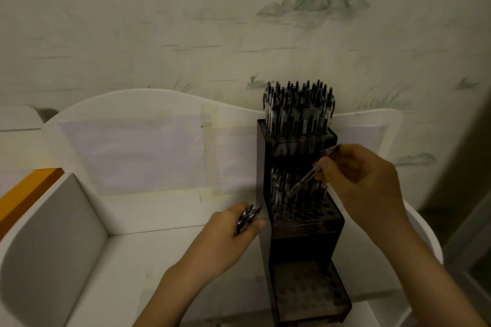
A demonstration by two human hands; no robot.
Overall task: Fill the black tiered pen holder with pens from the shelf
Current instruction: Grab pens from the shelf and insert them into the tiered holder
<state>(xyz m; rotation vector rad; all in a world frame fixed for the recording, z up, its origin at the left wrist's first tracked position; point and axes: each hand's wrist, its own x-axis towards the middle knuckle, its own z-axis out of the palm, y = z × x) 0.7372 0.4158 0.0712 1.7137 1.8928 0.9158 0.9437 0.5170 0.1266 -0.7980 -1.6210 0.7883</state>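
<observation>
Nearest us, the bottom tier of the black tiered plastic pen holder (303, 220) shows only bare holes, so we judge the job roughly half done: the top tier is packed and the middle tier partly filled.

Our right hand (364, 183) pinches one slim clear-barrelled pen (309, 175) between thumb and fingertips, tip slanting down and left of that grip toward the middle tier. Our left hand (225, 236), low and left of the holder, has its fingers curled round a small bundle of spare pens (247, 218).

Risks from here:
- The slanted pen could snag the pens standing just below our right grip and lever them out, because it arrives at an angle.
- In this dim light we may miss a free hole; which one the tip is aimed at we cannot tell.
- Our left grip looks loose, so a spare could slip onto the white shelf (159, 260).
- A sideways shove could tip the tall holder.
</observation>
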